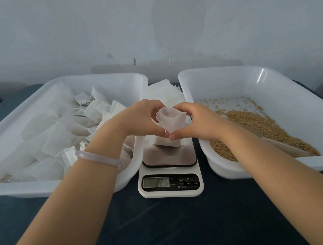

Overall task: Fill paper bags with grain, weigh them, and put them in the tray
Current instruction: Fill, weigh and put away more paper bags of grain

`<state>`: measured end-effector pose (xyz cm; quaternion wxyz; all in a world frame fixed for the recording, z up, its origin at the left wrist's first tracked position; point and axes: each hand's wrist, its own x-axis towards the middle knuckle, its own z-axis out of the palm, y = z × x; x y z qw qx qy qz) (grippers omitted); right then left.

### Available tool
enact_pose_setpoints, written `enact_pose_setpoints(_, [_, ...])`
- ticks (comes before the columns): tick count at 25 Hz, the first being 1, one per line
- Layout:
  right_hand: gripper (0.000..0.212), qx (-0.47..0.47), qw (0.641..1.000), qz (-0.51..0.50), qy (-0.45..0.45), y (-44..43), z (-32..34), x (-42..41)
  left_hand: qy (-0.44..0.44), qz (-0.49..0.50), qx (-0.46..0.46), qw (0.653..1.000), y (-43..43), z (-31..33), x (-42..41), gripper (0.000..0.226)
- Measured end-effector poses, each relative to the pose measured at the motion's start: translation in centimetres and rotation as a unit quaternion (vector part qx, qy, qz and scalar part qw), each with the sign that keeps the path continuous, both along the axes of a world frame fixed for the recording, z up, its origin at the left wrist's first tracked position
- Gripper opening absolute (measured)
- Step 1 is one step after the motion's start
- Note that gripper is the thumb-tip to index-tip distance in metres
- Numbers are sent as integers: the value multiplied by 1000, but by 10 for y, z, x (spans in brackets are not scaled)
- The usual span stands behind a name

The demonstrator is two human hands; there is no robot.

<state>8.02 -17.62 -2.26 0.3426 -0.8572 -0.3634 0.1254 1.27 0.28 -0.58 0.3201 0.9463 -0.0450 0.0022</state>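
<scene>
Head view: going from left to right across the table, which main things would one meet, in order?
Tray of filled bags → scale → tray of grain. Left out: the left hand, right hand and the paper bag they hold, which overlap the scale.

A pale wall [144, 22] rises behind the dark tabletop [170, 233].

The scale [170, 184] fills the gap between the left tray [42, 189] and the right tray [231, 70], whose raised walls flank its platform closely. A stack of empty bags [163, 93] blocks the gap behind. The left hand [138, 121] and right hand [197, 120], holding a bag [169, 121], occupy the space above the platform. Open passage: over the table [170, 233] in front.
</scene>
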Motion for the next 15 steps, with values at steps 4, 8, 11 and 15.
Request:
enact_pose_setpoints(4, [39,-8,1000,-4,-30,0,-1,0,-11,13,26,1000,-2,-2,1,22])
enact_pose_setpoints(8, [6,196,979,-42,-40,-2,5,-3,-67,42,-40,996,-9,2,-2,27])
enact_pose_setpoints(11, [18,365,928,-27,65,-6,14,-1,-88,11,-112,990,-25,5,-4,40])
enact_pose_setpoints(15, [15,376,923,-57,63,-9,20,-3,-91,38,-129,987,-32,4,-2,19])
